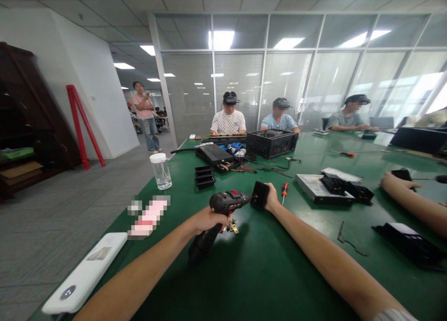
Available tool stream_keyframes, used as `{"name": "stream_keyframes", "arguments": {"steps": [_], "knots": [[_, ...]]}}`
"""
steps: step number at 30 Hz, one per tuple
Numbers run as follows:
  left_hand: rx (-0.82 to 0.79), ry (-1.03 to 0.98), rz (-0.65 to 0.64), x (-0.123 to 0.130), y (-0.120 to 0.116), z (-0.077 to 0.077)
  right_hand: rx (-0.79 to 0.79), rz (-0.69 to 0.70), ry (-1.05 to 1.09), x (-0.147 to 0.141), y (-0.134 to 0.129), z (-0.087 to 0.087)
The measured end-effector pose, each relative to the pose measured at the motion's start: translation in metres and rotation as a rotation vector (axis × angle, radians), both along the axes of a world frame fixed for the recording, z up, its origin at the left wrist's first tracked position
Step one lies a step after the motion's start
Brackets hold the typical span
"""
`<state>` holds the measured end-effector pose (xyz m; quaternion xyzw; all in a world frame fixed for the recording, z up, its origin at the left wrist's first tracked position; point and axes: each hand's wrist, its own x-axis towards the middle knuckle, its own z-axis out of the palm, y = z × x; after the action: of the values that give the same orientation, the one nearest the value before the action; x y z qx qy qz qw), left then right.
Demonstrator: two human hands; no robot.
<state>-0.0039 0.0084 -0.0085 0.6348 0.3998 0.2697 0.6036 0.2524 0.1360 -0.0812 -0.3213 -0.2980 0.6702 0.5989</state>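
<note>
My left hand (pixel 208 220) is wrapped round the grip of a black cordless drill (pixel 226 202), which points to the right. Its bit meets or nearly meets a small black plastic part (pixel 259 195); contact is too small to tell. That part is held up by my right hand (pixel 271 197), fingers closed on its right side. Below the drill lies a small heap of brass-coloured metal pieces (pixel 233 227) on the green table (pixel 244 279). Just right of my right hand rests a screwdriver (pixel 285 190) with an orange and black handle.
Stacked black trays (pixel 204 177) and a clear jar (pixel 161 172) stand at left, near a white power strip (pixel 91 270). A black computer case (pixel 272 143) and loose cables are farther back. A co-worker's hand (pixel 398 186) works at right, beside a metal drive unit (pixel 321 190).
</note>
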Motion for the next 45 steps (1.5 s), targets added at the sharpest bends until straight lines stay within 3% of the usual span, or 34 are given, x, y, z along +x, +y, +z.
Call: {"name": "stream_keyframes", "arguments": {"steps": [12,45], "knots": [[-0.017,-0.015,-0.014,-0.0013,0.0013,-0.0020,-0.076,0.007,0.013,-0.0005,-0.0020,0.0027],[0.027,-0.023,-0.025,-0.0022,0.0053,-0.0076,-0.064,-0.030,0.037,-0.0016,-0.0022,0.0021]]}}
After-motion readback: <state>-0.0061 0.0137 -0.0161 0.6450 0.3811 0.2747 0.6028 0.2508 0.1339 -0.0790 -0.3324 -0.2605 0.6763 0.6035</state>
